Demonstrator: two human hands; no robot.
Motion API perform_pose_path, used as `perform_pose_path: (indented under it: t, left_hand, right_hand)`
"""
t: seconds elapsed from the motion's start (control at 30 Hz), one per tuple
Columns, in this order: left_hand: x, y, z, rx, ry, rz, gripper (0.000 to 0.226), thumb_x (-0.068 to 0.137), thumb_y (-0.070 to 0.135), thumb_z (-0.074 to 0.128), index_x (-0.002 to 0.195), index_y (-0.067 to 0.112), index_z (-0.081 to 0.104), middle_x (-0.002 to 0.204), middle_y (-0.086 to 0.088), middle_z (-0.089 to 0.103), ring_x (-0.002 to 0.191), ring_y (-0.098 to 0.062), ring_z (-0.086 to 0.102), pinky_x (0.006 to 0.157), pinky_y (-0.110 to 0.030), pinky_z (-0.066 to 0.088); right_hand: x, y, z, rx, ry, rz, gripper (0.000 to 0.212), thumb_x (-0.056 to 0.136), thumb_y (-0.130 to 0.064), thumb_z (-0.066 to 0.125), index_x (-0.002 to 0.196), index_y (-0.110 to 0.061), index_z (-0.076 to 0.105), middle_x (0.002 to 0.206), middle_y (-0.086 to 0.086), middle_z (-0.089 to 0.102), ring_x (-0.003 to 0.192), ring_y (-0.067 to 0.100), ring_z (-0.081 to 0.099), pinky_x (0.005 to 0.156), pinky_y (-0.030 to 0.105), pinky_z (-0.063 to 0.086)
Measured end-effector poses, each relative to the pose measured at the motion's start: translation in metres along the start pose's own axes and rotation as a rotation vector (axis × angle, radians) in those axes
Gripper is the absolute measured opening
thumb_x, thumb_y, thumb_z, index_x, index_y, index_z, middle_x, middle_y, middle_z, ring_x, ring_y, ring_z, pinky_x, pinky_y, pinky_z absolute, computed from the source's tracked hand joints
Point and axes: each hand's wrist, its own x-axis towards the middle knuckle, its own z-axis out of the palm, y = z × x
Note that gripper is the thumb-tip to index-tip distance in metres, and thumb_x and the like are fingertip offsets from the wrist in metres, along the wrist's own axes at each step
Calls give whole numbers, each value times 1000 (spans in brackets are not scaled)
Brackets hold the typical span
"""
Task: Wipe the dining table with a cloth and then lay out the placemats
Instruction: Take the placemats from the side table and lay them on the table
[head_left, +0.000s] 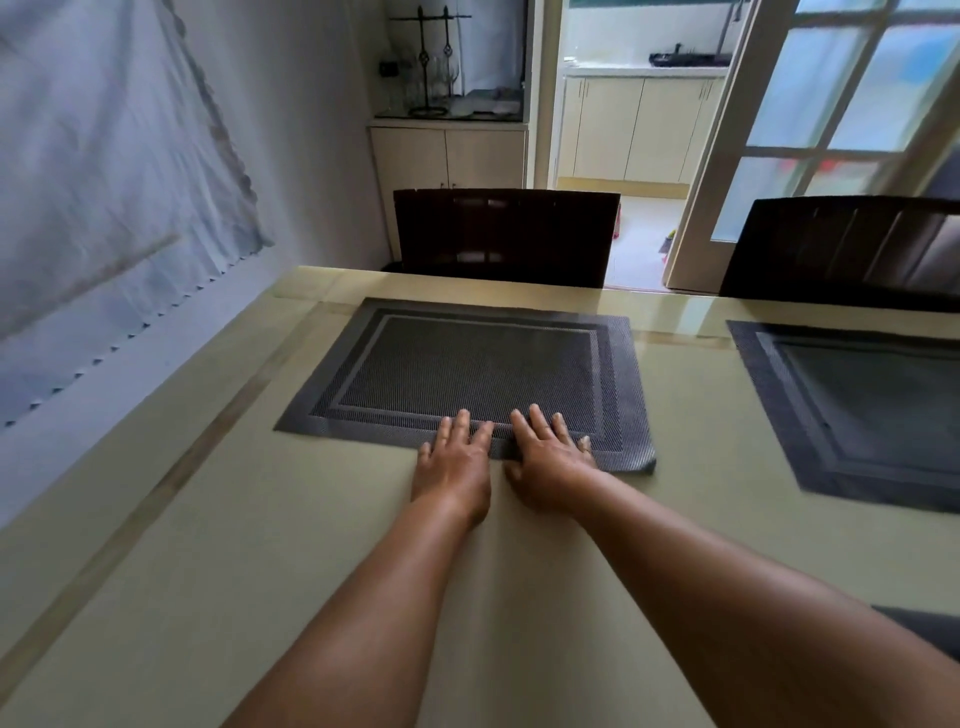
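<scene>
A grey woven placemat (467, 364) lies flat on the far side of the beige glass-topped dining table (234, 519), in front of a dark chair. My left hand (454, 462) and my right hand (550, 457) rest side by side, palms down, fingers spread on the placemat's near edge. Neither hand grips anything. A second grey placemat (862, 410) lies flat to the right, in front of another chair. A dark corner of a further mat (924, 623) shows at the right edge behind my right forearm. No cloth is in view.
Two dark chairs (506, 236) (841, 249) stand at the table's far side. A white curtain (104, 182) hangs along the wall on the left. A cabinet (449, 156) and an open glazed door (810, 130) to a kitchen lie beyond.
</scene>
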Motion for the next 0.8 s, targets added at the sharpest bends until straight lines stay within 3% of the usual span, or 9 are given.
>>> perform_pose_path:
  t: [0.1,0.2,0.3,0.43,0.67,0.8]
  left_hand:
    - [-26,14,2,-30,40,68,53,99,15,28,148,25,11,160,0,2,147,-19,-1,117,-39,8]
    - [-55,40,3,-112,17,98,51,99,18,28,148,23,13,159,1,7,147,-16,2,117,-37,8]
    - [-87,74,9,-165,-1,108,50,96,16,31,145,16,20,155,-4,23,144,-19,17,117,-36,16]
    - [-135,130,15,-226,15,142,45,90,10,38,135,14,36,134,-7,47,124,-25,42,107,-35,33]
    - [-213,246,35,-333,-1,140,43,87,10,49,128,18,41,131,-6,47,120,-24,41,104,-35,36]
    - [-259,320,56,-277,-141,225,60,86,19,57,140,20,31,146,-4,33,135,-23,30,113,-36,27]
  right_hand:
    - [-23,16,9,117,207,-66,67,95,-29,41,152,-25,5,161,-4,-2,148,17,-5,120,37,5]
    - [-58,21,18,195,316,-110,57,96,-23,42,149,-20,22,159,-1,18,147,15,13,118,29,12]
    - [-97,32,18,164,338,-139,47,93,-19,44,140,-20,37,147,2,39,135,19,34,111,27,23]
    - [-160,76,2,114,317,-119,42,93,-17,45,135,-22,42,138,1,46,126,22,41,104,31,31]
    - [-268,174,-20,118,262,-59,43,88,-21,56,130,-21,45,131,3,47,123,23,44,104,36,35]
    - [-325,251,-24,17,204,43,47,82,-24,64,125,-23,45,129,1,44,120,22,42,102,34,36]
